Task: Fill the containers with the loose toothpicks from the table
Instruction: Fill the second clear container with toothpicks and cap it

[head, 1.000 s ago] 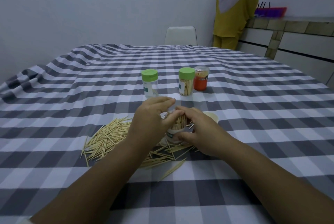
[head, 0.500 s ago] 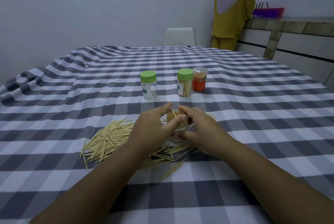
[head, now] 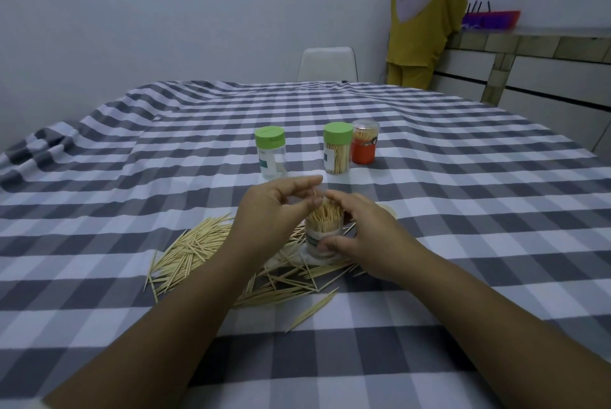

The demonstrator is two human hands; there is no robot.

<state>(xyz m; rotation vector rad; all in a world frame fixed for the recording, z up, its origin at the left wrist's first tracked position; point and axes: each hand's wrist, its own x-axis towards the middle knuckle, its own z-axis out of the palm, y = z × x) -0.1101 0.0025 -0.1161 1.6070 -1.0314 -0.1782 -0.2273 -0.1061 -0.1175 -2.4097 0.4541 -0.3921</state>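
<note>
Head view: the right hand (head: 363, 236) is wrapped around an open clear container (head: 322, 240), thumb on its near side and fingers curled over the far rim, holding it upright on the counter (head: 463, 210). The container is packed with toothpicks standing on end. The left hand (head: 267, 213) hovers just beside its mouth, thumb and forefinger pinching a toothpick (head: 315, 194) above the bundle, the other fingers loosely curled. Around the container's base and off to the left lie the loose toothpicks (head: 191, 250), a dense heap with strays fanning toward the viewer. Farther back on the checked cloth stand a nearly empty jar with a green lid (head: 270, 155), a green-lidded jar full of toothpicks (head: 337, 152), and, touching it on the right, an orange-based jar (head: 364, 146). Beyond the counter are a white chair (head: 327, 64) and a person in yellow (head: 423, 35) at a tiled ledge.
</note>
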